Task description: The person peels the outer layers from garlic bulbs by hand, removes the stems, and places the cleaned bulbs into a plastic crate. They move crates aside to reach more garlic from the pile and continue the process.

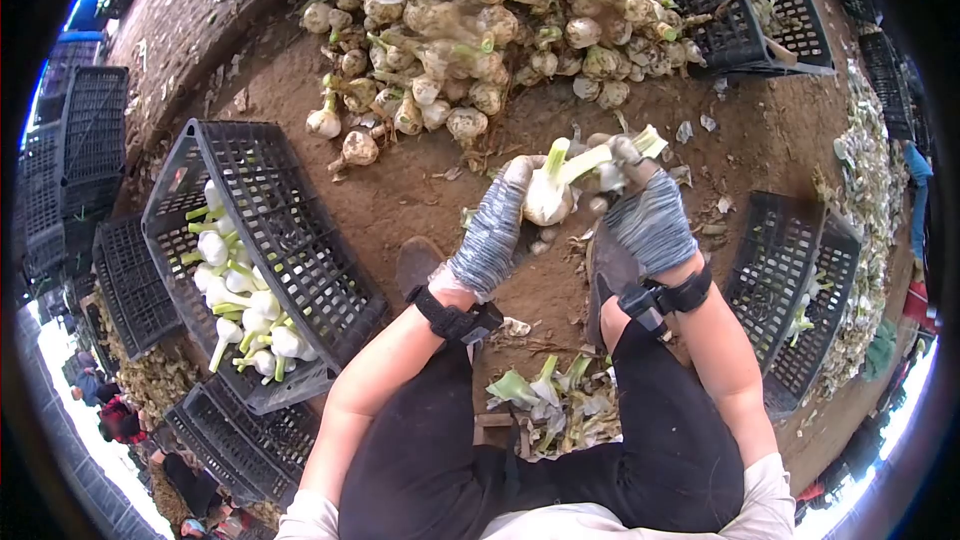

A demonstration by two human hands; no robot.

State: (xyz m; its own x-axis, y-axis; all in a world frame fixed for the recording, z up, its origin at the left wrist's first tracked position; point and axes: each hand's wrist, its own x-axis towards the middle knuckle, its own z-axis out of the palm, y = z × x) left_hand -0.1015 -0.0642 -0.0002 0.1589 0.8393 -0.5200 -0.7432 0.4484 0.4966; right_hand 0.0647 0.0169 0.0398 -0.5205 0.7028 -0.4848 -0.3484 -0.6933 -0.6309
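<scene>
My left hand (492,230), in a grey knitted glove, is closed around the side of a garlic bulb (547,202) with a short cut stem pointing up. A thick pale green stalk or leaf (588,162) runs from the bulb to the upper right. My right hand (648,218), gloved alike, pinches that strip near its far end. Part of the bulb is hidden behind the left fingers. Both hands are above the dirt floor between my shoes, in front of a large heap of soil-covered garlic (470,30).
A tilted black crate (290,230) with cleaned white garlic stands at left. Another black crate (770,270) is at right, with a few pale scraps. Crates (720,20) border the heap at upper right. Peeled leaves (560,400) lie between my legs. People (120,420) are at far left.
</scene>
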